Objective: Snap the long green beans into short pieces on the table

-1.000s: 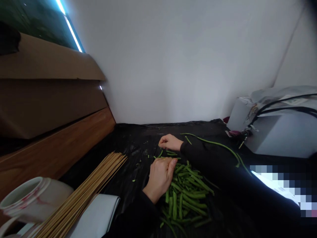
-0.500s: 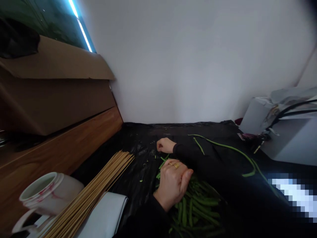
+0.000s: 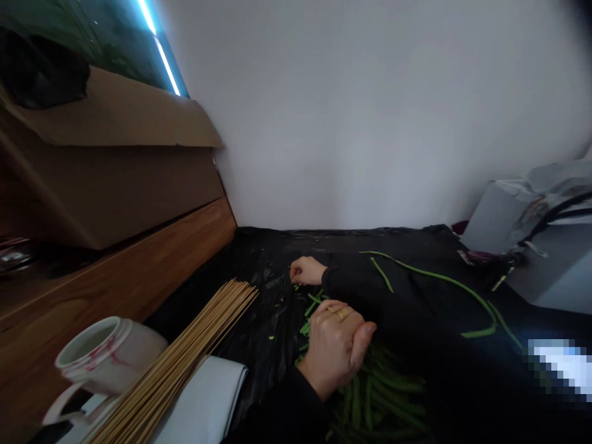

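My left hand [image 3: 337,346], with a gold-coloured ring, is curled shut above a heap of cut green beans [image 3: 386,394]. Its thumb sticks out to the right, and whatever lies under its fingers is hidden. Farther off, my right hand [image 3: 308,271] has its fingers pinched together low over the black plastic sheet [image 3: 277,246]. Tiny green scraps lie by its fingertips, too small to tell whether one is held. Short bean pieces [image 3: 309,317] show between the two hands. Long green beans [image 3: 441,276] and a shorter bean [image 3: 382,275] lie to the right.
A bundle of thin wooden sticks [image 3: 185,357] rests on a folded white sheet [image 3: 210,388] beside a white mug [image 3: 111,354]. On the left is a cardboard box [image 3: 139,179] on a wooden surface [image 3: 185,225]. White boxes [image 3: 494,216] stand at right, before the wall [image 3: 346,123].
The view has swung slightly left. My right hand has moved a little left over the sheet, its fingers dipping toward the small scraps. My left hand stays curled over the beans.
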Tool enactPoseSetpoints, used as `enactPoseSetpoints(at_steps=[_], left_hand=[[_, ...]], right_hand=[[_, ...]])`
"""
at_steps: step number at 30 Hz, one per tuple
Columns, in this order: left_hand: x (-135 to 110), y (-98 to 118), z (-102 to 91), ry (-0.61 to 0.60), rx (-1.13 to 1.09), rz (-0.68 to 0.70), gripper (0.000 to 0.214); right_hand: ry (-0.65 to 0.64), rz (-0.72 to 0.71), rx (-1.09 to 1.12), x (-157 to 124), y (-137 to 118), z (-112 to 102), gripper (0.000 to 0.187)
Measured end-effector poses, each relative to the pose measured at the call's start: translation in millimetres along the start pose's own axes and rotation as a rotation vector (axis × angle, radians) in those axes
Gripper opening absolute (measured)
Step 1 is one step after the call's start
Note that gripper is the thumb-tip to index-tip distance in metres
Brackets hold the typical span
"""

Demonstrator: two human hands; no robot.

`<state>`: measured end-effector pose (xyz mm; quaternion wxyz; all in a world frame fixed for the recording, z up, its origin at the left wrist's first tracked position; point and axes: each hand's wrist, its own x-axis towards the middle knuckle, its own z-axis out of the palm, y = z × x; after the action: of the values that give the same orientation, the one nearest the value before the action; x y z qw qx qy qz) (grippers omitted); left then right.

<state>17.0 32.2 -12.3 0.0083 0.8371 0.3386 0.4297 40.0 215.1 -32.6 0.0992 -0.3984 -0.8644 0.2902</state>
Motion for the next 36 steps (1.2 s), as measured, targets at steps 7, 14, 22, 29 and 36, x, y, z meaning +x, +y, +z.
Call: enactPoseSetpoints(at_steps=[7, 14, 22, 29, 36], left_hand=[[-0.4, -0.2, 1.4, 0.008, 0.013, 0.001, 0.044], [0.0, -2.0, 0.4, 0.006, 0.038, -0.006, 0.046], [-1.9, -2.2, 3.0, -0.005, 0.028, -0.009, 0.043], [-1.5, -1.7, 3.0, -0.001, 0.042, -0.011, 0.042], [-1.2, -0.2, 1.3, -0.015, 0.049, -0.022, 0.04]], right_hand=[[0.109, 0.149, 0.027, 23.4, 17.4, -17.2, 0.032], [0.146, 0.1, -0.071, 40.1, 5.3, -2.0, 0.032], [0.057, 0.057, 0.004, 23.6, 15.9, -18.7, 0.03], [0.047, -0.017, -0.02, -11.2, 17.6, -15.5, 0.016], [0.138, -0.042, -0.04, -18.4, 14.6, -9.9, 0.015]])
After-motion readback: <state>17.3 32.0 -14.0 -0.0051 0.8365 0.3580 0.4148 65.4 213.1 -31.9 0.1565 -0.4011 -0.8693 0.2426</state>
